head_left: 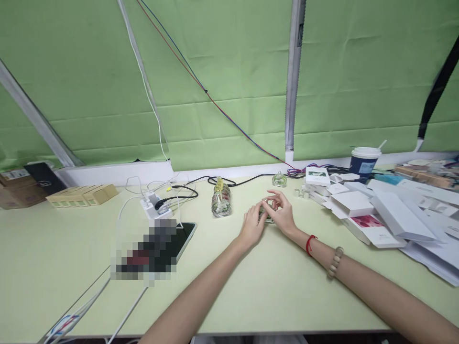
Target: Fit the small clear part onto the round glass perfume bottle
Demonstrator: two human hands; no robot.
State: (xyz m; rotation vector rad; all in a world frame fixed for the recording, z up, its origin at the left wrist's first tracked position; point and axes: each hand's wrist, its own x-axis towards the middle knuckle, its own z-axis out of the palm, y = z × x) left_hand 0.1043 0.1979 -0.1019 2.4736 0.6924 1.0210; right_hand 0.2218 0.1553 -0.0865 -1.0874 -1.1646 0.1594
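A pale green table [71,267] filled the lower half of the frame, and its near edge ran along the bottom. Behind it, a green cloth backdrop [222,71] covered the whole upper half. The widest open room was in the lower left and lower middle of the table, where only thin cables crossed the surface. In the right part of the frame, a heap of white boxes [390,215] reached almost to the right edge, so there was little room on that side. A paper cup [364,162] stood behind this heap. In the left middle lay a tablet [179,239], with a power strip [152,205] just behind it. A tall glass bottle [220,198] stood a little left of the centre, near the hands. A round small bottle [278,179] stood further back, apart from them.

In the centre, the left hand [253,227] and the right hand [281,212] met around a small glass object [266,212]. It rested on the table between the two hands, mostly hidden by them. Both hands grasped it with bent fingers, the left from the left side and the right from above and the right side.
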